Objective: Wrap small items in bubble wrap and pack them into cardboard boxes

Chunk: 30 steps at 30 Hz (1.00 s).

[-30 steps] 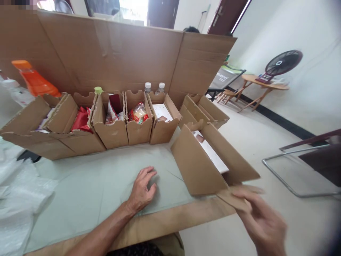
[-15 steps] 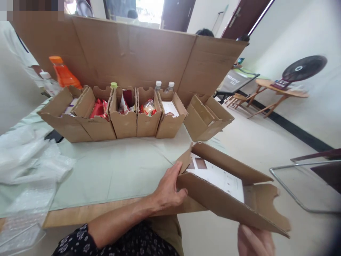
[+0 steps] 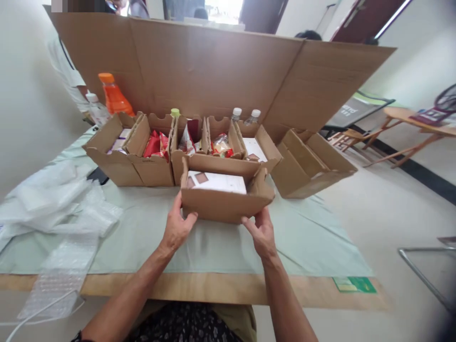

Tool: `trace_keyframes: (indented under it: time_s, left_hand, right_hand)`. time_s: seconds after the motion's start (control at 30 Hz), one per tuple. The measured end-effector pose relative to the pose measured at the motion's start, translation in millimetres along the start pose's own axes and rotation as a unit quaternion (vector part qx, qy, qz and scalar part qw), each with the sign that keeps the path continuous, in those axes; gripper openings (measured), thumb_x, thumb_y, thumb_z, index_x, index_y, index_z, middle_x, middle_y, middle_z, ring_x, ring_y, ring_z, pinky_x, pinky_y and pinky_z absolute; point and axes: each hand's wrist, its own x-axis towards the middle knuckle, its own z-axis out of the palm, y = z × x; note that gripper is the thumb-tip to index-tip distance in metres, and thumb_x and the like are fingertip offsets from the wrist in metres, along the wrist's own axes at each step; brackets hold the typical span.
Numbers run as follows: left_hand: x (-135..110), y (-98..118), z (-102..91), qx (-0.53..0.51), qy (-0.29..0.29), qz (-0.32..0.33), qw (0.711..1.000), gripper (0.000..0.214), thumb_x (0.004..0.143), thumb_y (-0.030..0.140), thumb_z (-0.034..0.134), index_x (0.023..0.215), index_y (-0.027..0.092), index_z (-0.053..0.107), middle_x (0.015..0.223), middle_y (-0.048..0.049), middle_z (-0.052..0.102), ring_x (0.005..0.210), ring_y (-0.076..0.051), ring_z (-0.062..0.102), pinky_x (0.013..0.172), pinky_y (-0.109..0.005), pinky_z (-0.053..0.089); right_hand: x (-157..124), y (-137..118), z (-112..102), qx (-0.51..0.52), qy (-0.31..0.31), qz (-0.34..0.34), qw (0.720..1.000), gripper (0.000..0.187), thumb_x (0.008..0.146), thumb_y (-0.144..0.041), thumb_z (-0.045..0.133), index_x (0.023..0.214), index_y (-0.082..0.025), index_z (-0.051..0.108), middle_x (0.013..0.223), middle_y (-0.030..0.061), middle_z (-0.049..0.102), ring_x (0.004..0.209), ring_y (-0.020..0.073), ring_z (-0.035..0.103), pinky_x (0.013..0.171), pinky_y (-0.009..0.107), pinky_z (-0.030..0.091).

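Between both hands is an open cardboard box (image 3: 224, 204), turned crosswise over the table, with a white packet (image 3: 221, 182) printed with brown squares inside it. My left hand (image 3: 178, 223) grips its left end, thumb on the near side. At the right end my right hand (image 3: 261, 230) does the same. Behind it stands a row of cardboard bins: one with pale boxes (image 3: 121, 141), one with red packets (image 3: 156, 145), one with a dark red and white packet (image 3: 188, 141), one with wrapped food (image 3: 221, 146), one with a white box (image 3: 253, 149).
Two more cardboard bins (image 3: 308, 166) stand at the right. A tall cardboard panel (image 3: 217, 71) rises behind the row, with an orange bottle (image 3: 116, 95) and other bottles before it. Bubble wrap (image 3: 67, 251) lies at the left, beside a dark flat object (image 3: 98, 175). A green card (image 3: 354, 284) lies at the table's front edge.
The cardboard box has moved from the lower right to the table's middle, in front of the row, and is turned crosswise. Both hands moved with it, and the view shifted right-to-left less tilted.
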Motion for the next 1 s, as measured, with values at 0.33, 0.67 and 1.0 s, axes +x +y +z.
trace_keyframes:
  time_s: [0.33,0.67,1.0]
  left_hand:
    - [-2,-46,4.4,0.080,-0.032,-0.038,0.996,0.090,0.074,0.019,0.065,0.159,0.018,0.036,0.159,-0.0162,0.050,0.148,-0.035,0.047,0.126,-0.056,0.036]
    - [-35,-35,-34.2,0.122,-0.063,-0.057,0.989,0.089,0.079,0.026,0.065,0.160,0.014,0.033,0.158,-0.0206,0.050,0.146,-0.040,0.049,0.123,-0.061,0.040]
    - [-81,-12,-111.7,0.250,0.120,0.074,0.958,0.044,0.086,0.014,0.061,0.129,0.021,0.069,0.162,-0.0139,0.044,0.153,-0.037,0.037,0.124,-0.061,0.036]
  right_hand:
    - [-5,20,8,-0.200,0.000,0.104,0.974,0.044,0.076,-0.057,0.066,0.099,-0.019,0.066,0.087,0.0098,0.075,0.083,0.0294,0.070,0.075,0.040,0.055]
    - [-47,-10,-5,-0.483,-0.087,0.109,0.865,0.045,0.074,-0.074,0.052,0.062,-0.033,0.065,0.044,0.0101,0.055,0.063,0.0425,0.063,0.060,0.051,0.047]
    - [-36,-38,20,-0.476,-0.172,0.146,0.850,0.049,0.075,-0.073,0.049,0.065,-0.031,0.073,0.072,0.0075,0.079,0.066,0.0349,0.072,0.059,0.042,0.050]
